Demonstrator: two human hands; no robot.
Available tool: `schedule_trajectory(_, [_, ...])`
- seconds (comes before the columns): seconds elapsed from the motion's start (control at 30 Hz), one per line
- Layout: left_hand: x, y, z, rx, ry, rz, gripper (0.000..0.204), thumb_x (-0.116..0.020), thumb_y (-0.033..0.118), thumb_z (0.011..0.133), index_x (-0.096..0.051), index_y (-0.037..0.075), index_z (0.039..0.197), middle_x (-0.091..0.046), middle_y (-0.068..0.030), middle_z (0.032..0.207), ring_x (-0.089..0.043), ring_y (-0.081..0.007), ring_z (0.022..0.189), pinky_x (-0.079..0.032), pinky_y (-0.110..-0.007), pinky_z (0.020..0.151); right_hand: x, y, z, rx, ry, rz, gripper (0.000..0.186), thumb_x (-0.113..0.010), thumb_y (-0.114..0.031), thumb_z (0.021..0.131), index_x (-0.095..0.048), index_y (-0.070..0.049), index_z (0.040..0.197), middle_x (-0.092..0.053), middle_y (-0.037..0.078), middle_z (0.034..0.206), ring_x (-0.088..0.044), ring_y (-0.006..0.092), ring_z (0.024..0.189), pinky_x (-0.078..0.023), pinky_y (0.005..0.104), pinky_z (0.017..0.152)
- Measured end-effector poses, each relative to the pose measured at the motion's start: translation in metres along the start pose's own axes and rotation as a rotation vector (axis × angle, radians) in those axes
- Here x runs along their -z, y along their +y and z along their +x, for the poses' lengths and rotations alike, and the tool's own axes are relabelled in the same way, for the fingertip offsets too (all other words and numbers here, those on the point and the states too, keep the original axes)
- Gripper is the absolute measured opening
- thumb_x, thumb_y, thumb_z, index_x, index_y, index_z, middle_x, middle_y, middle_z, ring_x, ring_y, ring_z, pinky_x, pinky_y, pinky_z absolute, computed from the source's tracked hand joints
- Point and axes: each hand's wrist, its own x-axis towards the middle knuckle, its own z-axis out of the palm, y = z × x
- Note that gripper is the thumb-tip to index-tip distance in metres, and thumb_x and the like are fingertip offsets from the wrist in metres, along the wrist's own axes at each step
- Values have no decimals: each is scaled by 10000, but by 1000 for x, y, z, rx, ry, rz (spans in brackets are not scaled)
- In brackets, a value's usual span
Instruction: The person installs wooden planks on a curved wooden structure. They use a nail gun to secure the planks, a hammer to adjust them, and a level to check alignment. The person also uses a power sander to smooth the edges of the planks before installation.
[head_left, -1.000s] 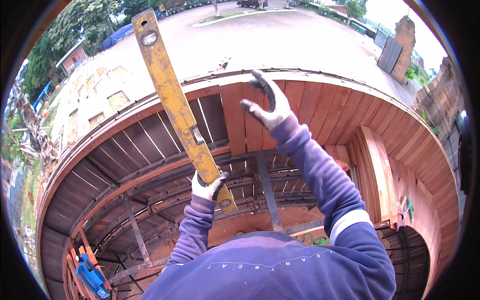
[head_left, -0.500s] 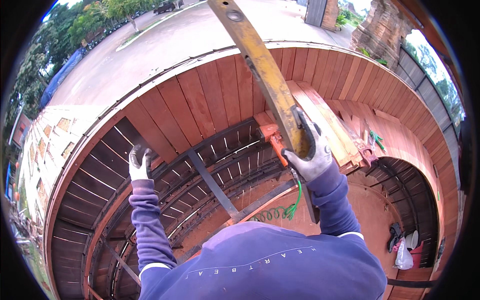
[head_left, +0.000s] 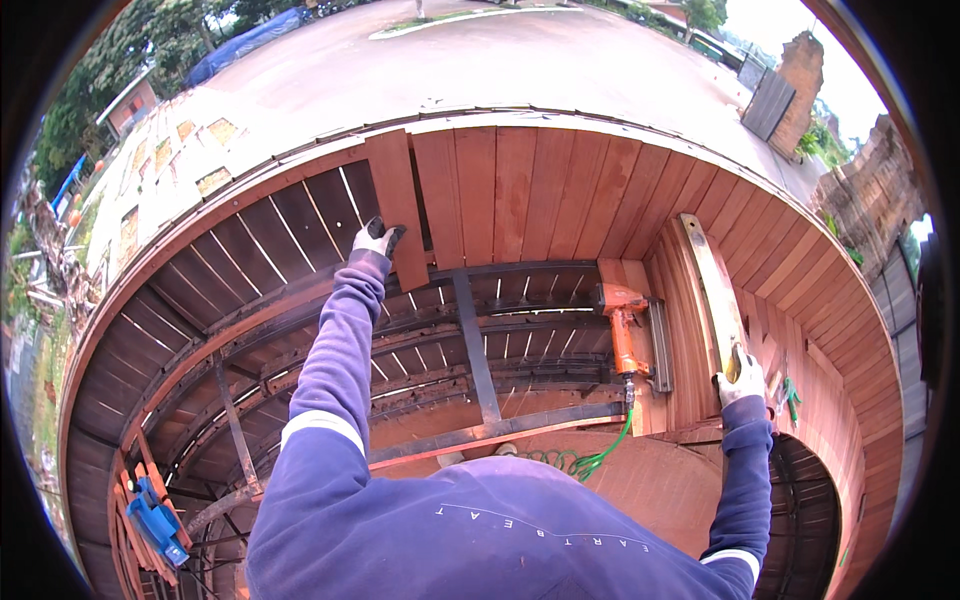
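Observation:
My left hand (head_left: 378,238), in a white glove with dark fingertips, is closed at the left edge of a reddish wooden board (head_left: 396,190). This board is the leftmost one of the curved row of boards (head_left: 520,190), and a dark gap separates the two. My right hand (head_left: 742,380), gloved too, grips the near end of a worn yellow bar (head_left: 708,285) shaped like a spirit level. The bar lies lengthwise over stacked planks (head_left: 675,320). Between my hands, an orange nail gun (head_left: 626,338) rests at the left of those planks, its green coiled hose (head_left: 612,452) trailing toward me.
Dark metal framing (head_left: 478,350) curves below the boards, with open spaces between its bars. A blue power tool (head_left: 156,522) sits on wood strips at the lower left. Green-handled pliers (head_left: 791,398) lie right of my right hand. Pavement (head_left: 540,60) stretches beyond the rim.
My right hand has lowered the yellow bar from upright onto the planks. My left hand has closed on the end board, where a gap has opened. The view has turned.

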Motion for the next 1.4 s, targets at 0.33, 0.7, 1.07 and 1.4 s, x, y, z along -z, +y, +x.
schedule_trajectory(0.33, [44, 64, -179, 70, 102, -697, 271, -720, 148, 875, -646, 19, 1101, -670, 9, 989, -604, -68, 866, -505, -244, 788, 80, -38, 31, 189, -430, -402, 531, -709, -416, 784, -620, -77, 1183, -656, 148, 1105, -620, 289, 1038, -482, 388, 932])
schedule_trajectory(0.7, [133, 70, -327, -47, 376, -187, 198, -619, 194, 930, -657, 5, 972, -674, -49, 863, -643, -128, 787, -540, -276, 714, 79, -228, 17, 946, -245, 73, 536, -759, -184, 744, -590, -65, 1239, -656, 132, 1038, -639, 294, 960, -506, 373, 853])
schedule_trajectory(1.07, [280, 117, -432, 354, 677, -787, 302, -687, 252, 843, -655, 25, 1040, -684, -110, 862, -676, -207, 715, -568, -352, 654, -12, -459, -225, 1382, -782, 564, 519, -754, -166, 772, -585, -25, 1242, -663, 173, 1073, -681, 258, 896, -543, 348, 809])
schedule_trajectory(1.4, [367, 93, -506, 231, 780, -689, 290, -647, 243, 877, -625, 13, 1052, -679, -103, 900, -675, -191, 776, -563, -332, 719, -79, -543, -357, 1441, -1218, 585, 524, -757, -221, 818, -580, -28, 1273, -685, 154, 1053, -683, 203, 930, -544, 312, 802])
